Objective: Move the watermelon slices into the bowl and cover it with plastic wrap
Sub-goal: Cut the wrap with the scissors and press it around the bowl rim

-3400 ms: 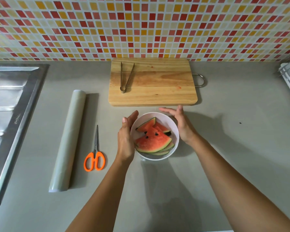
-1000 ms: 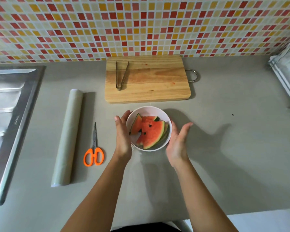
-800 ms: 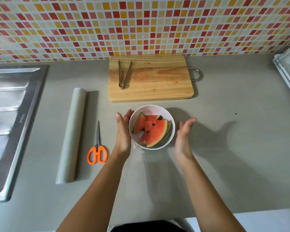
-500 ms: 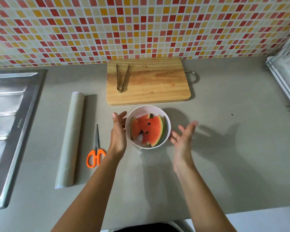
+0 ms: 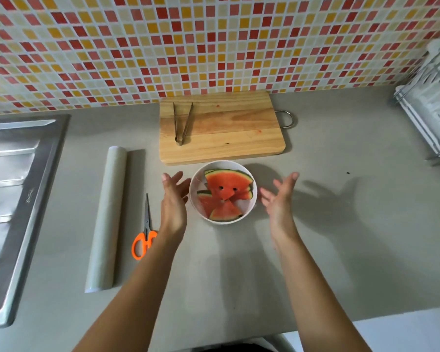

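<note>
A white bowl (image 5: 250, 212) stands on the grey counter just in front of the cutting board, with several watermelon slices (image 5: 226, 191) lying inside it. My left hand (image 5: 173, 199) is open close to the bowl's left rim, fingers spread, holding nothing. To the bowl's right, my right hand (image 5: 280, 199) is open too and a short gap away from the rim. The roll of plastic wrap (image 5: 108, 214) lies lengthwise on the counter at the left. I cannot tell whether film covers the bowl.
Orange-handled scissors (image 5: 145, 237) lie between the roll and my left arm. A wooden cutting board (image 5: 234, 128) with metal tongs (image 5: 182, 123) sits against the tiled wall. A steel sink drainer (image 5: 15, 194) is at the left, a wire dish rack (image 5: 434, 110) at the far right.
Both hands have come off the bowl and opened, the right one moving away to the right. The bowl has been turned, so the slices now face differently.
</note>
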`<state>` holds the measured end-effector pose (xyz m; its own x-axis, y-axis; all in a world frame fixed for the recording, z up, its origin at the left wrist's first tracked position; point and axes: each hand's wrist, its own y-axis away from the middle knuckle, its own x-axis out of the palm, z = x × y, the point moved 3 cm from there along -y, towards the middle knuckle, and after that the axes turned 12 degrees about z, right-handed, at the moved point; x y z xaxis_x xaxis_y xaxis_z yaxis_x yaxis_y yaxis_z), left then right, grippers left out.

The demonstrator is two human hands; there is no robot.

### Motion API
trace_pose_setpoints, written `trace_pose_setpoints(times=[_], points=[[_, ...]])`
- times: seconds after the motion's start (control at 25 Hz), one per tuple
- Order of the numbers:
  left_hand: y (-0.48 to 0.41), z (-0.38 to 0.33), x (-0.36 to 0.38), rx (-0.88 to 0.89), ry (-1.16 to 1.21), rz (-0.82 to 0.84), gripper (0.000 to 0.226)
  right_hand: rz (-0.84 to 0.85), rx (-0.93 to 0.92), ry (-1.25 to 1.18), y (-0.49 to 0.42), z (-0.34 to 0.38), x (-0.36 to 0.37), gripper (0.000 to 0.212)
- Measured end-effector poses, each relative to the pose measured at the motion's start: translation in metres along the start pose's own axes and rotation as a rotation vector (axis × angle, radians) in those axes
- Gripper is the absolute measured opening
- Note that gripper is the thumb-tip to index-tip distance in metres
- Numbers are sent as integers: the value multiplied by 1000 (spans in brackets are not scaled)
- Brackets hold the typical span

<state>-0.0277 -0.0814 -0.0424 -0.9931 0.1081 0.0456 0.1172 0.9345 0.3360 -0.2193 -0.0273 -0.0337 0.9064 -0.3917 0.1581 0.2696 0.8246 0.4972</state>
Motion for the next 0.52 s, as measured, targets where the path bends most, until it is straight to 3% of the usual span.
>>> trace_pose_setpoints(times=[0.04, 0.12, 0.28, 0.4, 0.52], points=[[-1, 3, 2, -14, -8, 36, 69, 50, 10, -27, -1, 0, 4, 80], [10, 15, 0, -34, -5, -56, 64, 110, -21, -66, -9, 10, 6, 81], [18, 26, -6, -18, 34, -275, 56, 40, -208, -16, -29, 17, 0, 73], [0, 18, 9, 58, 70, -141, 56, 95, -238, 41, -40, 15, 10, 74], [-6, 20, 33, 43, 121, -20, 53, 159, -149, 87, -49, 10, 18, 78]])
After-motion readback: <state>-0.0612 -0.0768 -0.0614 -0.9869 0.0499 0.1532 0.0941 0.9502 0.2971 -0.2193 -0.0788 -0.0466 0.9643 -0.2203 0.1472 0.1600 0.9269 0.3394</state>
